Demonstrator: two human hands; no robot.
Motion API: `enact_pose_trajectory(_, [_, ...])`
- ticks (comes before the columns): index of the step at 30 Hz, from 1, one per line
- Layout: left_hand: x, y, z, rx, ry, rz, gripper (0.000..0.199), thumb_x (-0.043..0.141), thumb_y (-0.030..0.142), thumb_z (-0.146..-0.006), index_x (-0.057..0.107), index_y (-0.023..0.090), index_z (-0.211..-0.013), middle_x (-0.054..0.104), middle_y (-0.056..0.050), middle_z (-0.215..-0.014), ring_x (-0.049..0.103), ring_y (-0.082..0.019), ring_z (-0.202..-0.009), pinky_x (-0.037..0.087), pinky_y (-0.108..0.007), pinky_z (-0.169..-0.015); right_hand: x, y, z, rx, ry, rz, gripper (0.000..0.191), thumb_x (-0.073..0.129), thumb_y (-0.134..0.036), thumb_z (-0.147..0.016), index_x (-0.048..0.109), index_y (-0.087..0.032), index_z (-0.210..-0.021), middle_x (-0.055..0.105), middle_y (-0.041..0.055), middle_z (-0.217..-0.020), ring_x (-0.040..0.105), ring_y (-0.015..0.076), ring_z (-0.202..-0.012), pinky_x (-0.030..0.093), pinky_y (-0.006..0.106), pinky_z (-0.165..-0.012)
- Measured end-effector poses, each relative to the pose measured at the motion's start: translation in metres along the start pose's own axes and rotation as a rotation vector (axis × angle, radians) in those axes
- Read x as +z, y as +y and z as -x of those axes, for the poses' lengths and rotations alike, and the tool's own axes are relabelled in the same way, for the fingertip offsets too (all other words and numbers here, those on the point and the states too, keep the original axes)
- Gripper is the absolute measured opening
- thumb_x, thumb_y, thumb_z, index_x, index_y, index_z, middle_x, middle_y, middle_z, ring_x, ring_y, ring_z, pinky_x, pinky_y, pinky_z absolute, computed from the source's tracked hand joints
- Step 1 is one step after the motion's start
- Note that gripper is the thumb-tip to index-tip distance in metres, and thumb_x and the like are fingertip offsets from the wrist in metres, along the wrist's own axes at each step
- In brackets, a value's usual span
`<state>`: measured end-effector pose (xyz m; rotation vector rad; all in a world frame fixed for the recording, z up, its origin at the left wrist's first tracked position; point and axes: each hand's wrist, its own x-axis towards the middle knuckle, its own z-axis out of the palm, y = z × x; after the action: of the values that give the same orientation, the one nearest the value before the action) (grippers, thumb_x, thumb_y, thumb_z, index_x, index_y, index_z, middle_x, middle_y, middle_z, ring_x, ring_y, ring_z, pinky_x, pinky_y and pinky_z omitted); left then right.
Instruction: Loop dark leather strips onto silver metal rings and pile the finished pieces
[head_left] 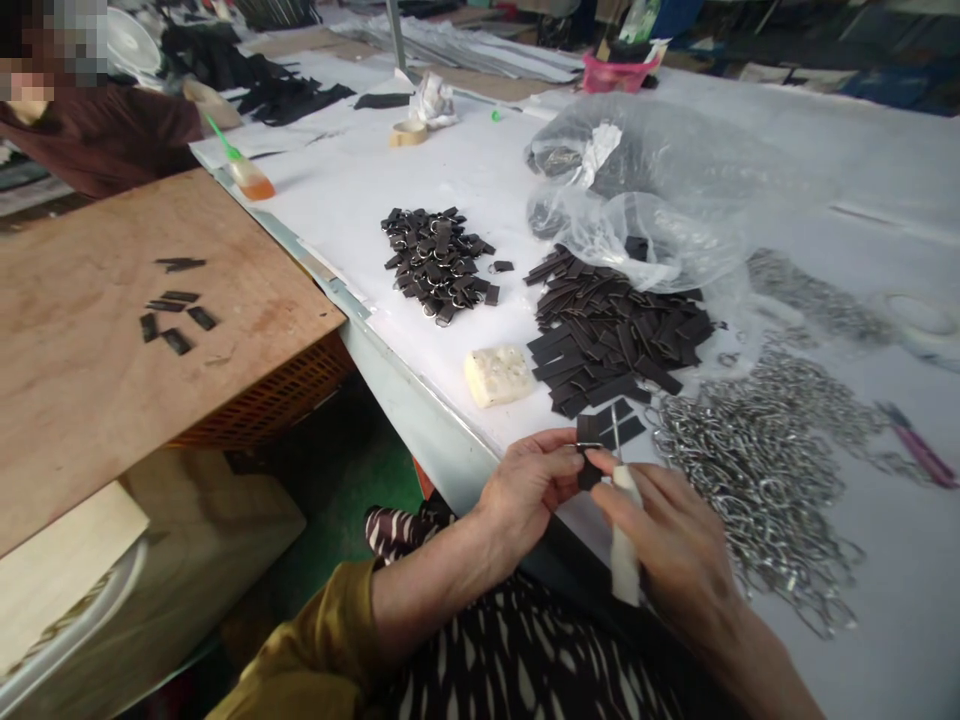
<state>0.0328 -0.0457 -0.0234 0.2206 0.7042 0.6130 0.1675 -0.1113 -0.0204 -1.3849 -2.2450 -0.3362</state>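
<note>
Pinched in my left hand point(525, 487) is a short dark strip point(588, 429), with a metal ring point(591, 445) across it. My right hand point(675, 535) is closed round a white-handled tool point(624, 560) whose thin metal shaft points away from me. The right fingertips meet the strip near the ring, and part of it is hidden behind them. Just beyond the hands lies a heap of loose dark strips point(615, 320). A pile of metal rings point(757, 470) spreads to the right of my right hand.
Strips fitted with rings form a pile point(439, 260) farther back. A pale yellow block point(499, 375) sits near the table edge. Clear plastic bags point(645, 160) lie behind the strips, and pink-handled scissors or cutters point(922, 450) at right. Across the wooden board point(255, 260), another person point(112, 135) sits.
</note>
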Motion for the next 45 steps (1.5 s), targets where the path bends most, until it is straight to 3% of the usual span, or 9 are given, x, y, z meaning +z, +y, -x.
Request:
enact_pose_trajectory(6, [-0.005,0.001,0.001,-0.052,0.005,0.014,0.022,0.069,0.017,-0.062,0.064,0.010,-0.083,0.068,-0.006,-0.072,0.062,-0.014,-0.063,0.048,-0.028,-0.069,0.003,-0.004,0.002,0.153,0.113,-0.212,0.019,0.054,-0.003,-0.080,0.055,-0.020,-0.089,0.067,0.0097,-0.098,0.060,0.0195,-0.080,0.047,0.034,-0.069])
enact_pose_trajectory(10, [-0.006,-0.001,0.000,-0.007,0.055,0.000,0.021,0.074,0.022,-0.057,0.060,0.013,-0.069,0.061,-0.001,-0.055,0.057,-0.012,-0.050,0.047,-0.027,-0.059,0.005,-0.009,0.002,0.255,0.121,-0.325,0.021,0.057,-0.005,-0.078,0.054,-0.022,-0.090,0.067,0.0047,-0.096,0.061,0.0186,-0.081,0.049,0.033,-0.071])
enact_pose_trajectory(14, [-0.004,-0.006,0.001,0.128,0.142,-0.024,0.022,0.076,0.020,-0.055,0.060,0.013,-0.069,0.057,0.003,-0.050,0.056,-0.011,-0.047,0.047,-0.027,-0.061,0.005,-0.016,-0.001,0.410,0.153,-0.368,0.015,0.060,-0.013,-0.080,0.054,-0.023,-0.089,0.066,0.0021,-0.094,0.064,0.0166,-0.080,0.050,0.029,-0.070])
enact_pose_trajectory(18, [-0.003,-0.010,0.007,0.295,0.108,-0.140,0.014,0.071,0.023,-0.065,0.063,0.013,-0.071,0.061,0.002,-0.058,0.061,-0.012,-0.056,0.046,-0.026,-0.070,0.000,-0.022,-0.013,0.700,0.149,-0.468,0.013,0.063,-0.023,-0.080,0.055,-0.023,-0.090,0.064,0.0019,-0.086,0.062,0.0163,-0.075,0.050,0.026,-0.062])
enact_pose_trajectory(22, [-0.005,-0.009,0.014,0.396,0.086,-0.310,0.014,0.063,0.026,-0.076,0.065,0.013,-0.071,0.064,-0.001,-0.062,0.061,-0.013,-0.063,0.045,-0.025,-0.072,-0.006,-0.020,-0.024,0.831,0.081,-0.643,0.012,0.062,-0.028,-0.080,0.053,-0.022,-0.086,0.058,0.0004,-0.079,0.058,0.0137,-0.066,0.049,0.025,-0.057])
enact_pose_trajectory(27, [-0.006,-0.009,0.018,0.431,0.031,-0.347,0.012,0.068,0.025,-0.073,0.067,0.015,-0.080,0.067,-0.001,-0.072,0.059,-0.013,-0.071,0.043,-0.024,-0.074,-0.006,-0.013,-0.025,0.854,0.013,-0.739,0.012,0.060,-0.029,-0.081,0.051,-0.023,-0.086,0.056,-0.0021,-0.078,0.055,0.0118,-0.067,0.046,0.024,-0.060])
enact_pose_trajectory(32, [-0.006,-0.009,0.016,0.403,0.064,-0.369,0.008,0.066,0.020,-0.073,0.067,0.013,-0.077,0.067,-0.002,-0.071,0.057,-0.012,-0.069,0.043,-0.023,-0.071,-0.005,-0.011,-0.025,0.858,-0.052,-0.767,0.010,0.059,-0.028,-0.082,0.051,-0.022,-0.084,0.055,-0.0029,-0.075,0.051,0.0108,-0.064,0.043,0.023,-0.057])
enact_pose_trajectory(39, [-0.007,-0.006,0.016,0.432,0.084,-0.429,0.008,0.062,0.020,-0.076,0.067,0.014,-0.078,0.066,-0.003,-0.067,0.060,-0.015,-0.070,0.044,-0.026,-0.075,-0.003,-0.013,-0.024,0.854,0.049,-0.674,0.015,0.062,-0.030,-0.081,0.054,-0.023,-0.091,0.062,0.0024,-0.089,0.059,0.0152,-0.073,0.049,0.027,-0.062])
enact_pose_trajectory(45, [-0.007,-0.006,0.019,0.430,0.090,-0.498,0.011,0.060,0.021,-0.077,0.068,0.014,-0.078,0.067,-0.004,-0.071,0.060,-0.016,-0.073,0.045,-0.027,-0.077,-0.001,-0.013,-0.022,0.778,0.041,-0.647,0.011,0.061,-0.027,-0.082,0.054,-0.024,-0.091,0.064,0.0027,-0.092,0.062,0.0161,-0.077,0.050,0.027,-0.061])
